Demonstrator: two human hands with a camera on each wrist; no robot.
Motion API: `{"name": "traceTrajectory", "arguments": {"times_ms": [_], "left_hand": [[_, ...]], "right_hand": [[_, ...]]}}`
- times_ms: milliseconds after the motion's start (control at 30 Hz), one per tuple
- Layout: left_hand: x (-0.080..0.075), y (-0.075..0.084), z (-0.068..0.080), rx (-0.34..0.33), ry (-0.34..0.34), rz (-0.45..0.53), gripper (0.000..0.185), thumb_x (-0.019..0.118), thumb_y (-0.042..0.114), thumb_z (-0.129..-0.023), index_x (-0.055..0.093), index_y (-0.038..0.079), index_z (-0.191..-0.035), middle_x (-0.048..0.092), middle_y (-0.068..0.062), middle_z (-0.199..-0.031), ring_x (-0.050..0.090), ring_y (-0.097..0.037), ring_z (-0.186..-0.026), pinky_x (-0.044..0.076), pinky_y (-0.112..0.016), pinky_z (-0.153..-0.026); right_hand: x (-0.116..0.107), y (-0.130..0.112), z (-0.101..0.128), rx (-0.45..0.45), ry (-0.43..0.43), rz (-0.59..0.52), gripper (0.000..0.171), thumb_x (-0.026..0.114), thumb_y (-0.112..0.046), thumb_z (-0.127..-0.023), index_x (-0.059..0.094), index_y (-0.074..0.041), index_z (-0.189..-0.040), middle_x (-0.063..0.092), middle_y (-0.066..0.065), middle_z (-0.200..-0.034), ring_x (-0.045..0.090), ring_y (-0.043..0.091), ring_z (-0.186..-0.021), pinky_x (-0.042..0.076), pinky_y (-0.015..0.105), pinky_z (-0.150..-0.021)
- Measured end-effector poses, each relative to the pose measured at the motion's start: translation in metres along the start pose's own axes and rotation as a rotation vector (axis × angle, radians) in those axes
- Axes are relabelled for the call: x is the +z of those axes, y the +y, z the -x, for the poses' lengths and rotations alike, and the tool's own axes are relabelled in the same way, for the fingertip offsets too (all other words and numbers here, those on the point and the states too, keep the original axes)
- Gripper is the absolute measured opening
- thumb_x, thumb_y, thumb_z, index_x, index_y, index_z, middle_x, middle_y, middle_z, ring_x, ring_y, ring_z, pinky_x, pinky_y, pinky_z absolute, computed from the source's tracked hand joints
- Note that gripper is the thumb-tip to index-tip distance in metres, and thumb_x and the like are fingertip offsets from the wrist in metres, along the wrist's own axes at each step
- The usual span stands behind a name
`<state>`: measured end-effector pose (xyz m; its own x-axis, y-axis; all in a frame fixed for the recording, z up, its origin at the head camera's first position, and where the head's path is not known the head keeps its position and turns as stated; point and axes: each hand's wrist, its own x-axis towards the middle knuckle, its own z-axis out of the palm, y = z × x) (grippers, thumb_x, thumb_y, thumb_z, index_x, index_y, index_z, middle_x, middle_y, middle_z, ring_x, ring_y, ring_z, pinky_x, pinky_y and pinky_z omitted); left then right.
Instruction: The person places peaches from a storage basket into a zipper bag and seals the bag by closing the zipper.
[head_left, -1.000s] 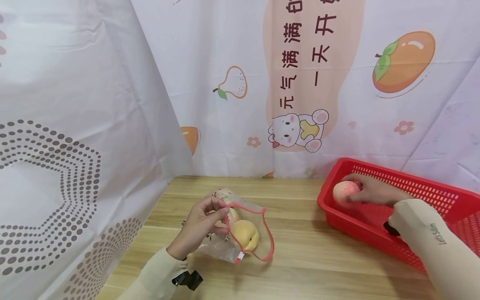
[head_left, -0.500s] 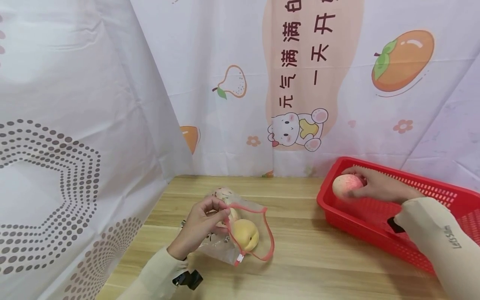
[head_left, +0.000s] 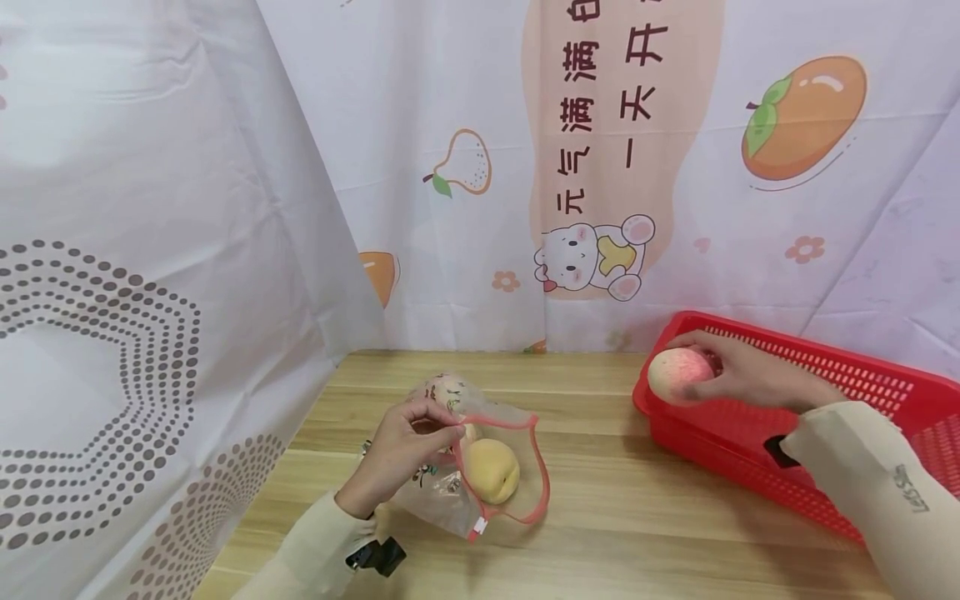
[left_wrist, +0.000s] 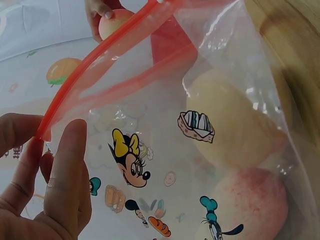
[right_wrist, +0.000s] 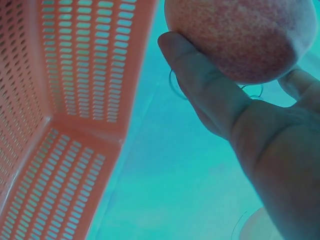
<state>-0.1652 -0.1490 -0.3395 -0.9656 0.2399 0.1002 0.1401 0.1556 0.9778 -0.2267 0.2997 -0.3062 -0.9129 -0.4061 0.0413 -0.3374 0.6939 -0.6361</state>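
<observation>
My left hand (head_left: 408, 446) pinches the red zip rim of a clear cartoon-printed bag (head_left: 495, 467) lying on the wooden table (head_left: 622, 517) and holds its mouth open. A yellowish peach (head_left: 492, 471) lies inside the bag, with a second, pinker peach (left_wrist: 250, 205) beside it. In the left wrist view my thumb and fingers (left_wrist: 65, 170) grip the bag's rim (left_wrist: 100, 55). My right hand (head_left: 731, 375) grips a pink peach (head_left: 673, 373) just above the left end of the red basket (head_left: 862, 392). The right wrist view shows that peach (right_wrist: 240, 35) held by the fingers (right_wrist: 200, 80) over the basket wall (right_wrist: 95, 65).
Printed fabric sheets hang behind the table and along its left side (head_left: 150, 250). The red perforated basket fills the table's right side. Bare wood lies between bag and basket.
My right hand has lifted the pink peach up and left, from inside the basket to above its left rim. The left hand keeps holding the bag's rim.
</observation>
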Motion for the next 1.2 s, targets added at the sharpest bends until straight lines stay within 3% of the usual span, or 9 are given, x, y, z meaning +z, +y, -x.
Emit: {"name": "traceTrajectory", "arguments": {"times_ms": [233,667,867,1000,1200], "left_hand": [[0.0,-0.001,0.001,0.055,-0.009,-0.115,0.012,0.076,0.007,-0.088,0.071,-0.004,-0.089,0.067,-0.01,-0.09,0.065,-0.018,-0.075,0.063,-0.031,-0.063],[0.002,-0.002,0.002,0.04,0.007,-0.153,0.012,0.077,0.007,-0.086,0.071,-0.003,-0.085,0.069,-0.01,-0.087,0.067,-0.019,-0.072,0.063,-0.04,-0.063],[0.003,-0.003,0.003,0.063,0.01,-0.209,0.012,0.079,0.011,-0.086,0.072,0.001,-0.083,0.07,-0.01,-0.089,0.067,-0.019,-0.074,0.061,-0.032,-0.061],[0.004,-0.003,0.003,0.076,0.0,-0.214,0.011,0.078,0.011,-0.086,0.072,0.001,-0.084,0.069,-0.009,-0.088,0.067,-0.019,-0.073,0.061,-0.032,-0.061],[0.006,-0.002,0.004,0.047,-0.004,-0.176,0.013,0.077,0.01,-0.087,0.071,-0.001,-0.086,0.068,-0.008,-0.085,0.067,-0.02,-0.074,0.063,-0.04,-0.062]], "right_hand": [[0.008,-0.015,0.004,-0.031,-0.008,-0.023,0.066,0.085,-0.029,-0.08,0.052,-0.014,-0.135,0.054,0.011,-0.125,0.05,0.033,-0.113,0.056,0.034,-0.074],[0.027,-0.034,0.009,-0.058,-0.047,-0.018,0.065,0.085,-0.034,-0.08,0.053,-0.014,-0.134,0.058,0.009,-0.121,0.054,0.029,-0.106,0.056,0.032,-0.074],[0.041,-0.038,0.013,-0.108,-0.043,0.008,0.061,0.083,-0.04,-0.081,0.056,-0.017,-0.131,0.059,0.002,-0.118,0.054,0.023,-0.104,0.057,0.029,-0.074],[0.054,-0.039,0.016,-0.149,-0.047,0.0,0.06,0.083,-0.039,-0.081,0.056,-0.018,-0.131,0.06,-0.002,-0.116,0.055,0.022,-0.103,0.057,0.027,-0.073],[0.08,-0.044,0.019,-0.126,-0.102,-0.096,0.06,0.084,-0.036,-0.081,0.056,-0.021,-0.132,0.06,-0.002,-0.114,0.056,0.024,-0.103,0.058,0.029,-0.074]]}}
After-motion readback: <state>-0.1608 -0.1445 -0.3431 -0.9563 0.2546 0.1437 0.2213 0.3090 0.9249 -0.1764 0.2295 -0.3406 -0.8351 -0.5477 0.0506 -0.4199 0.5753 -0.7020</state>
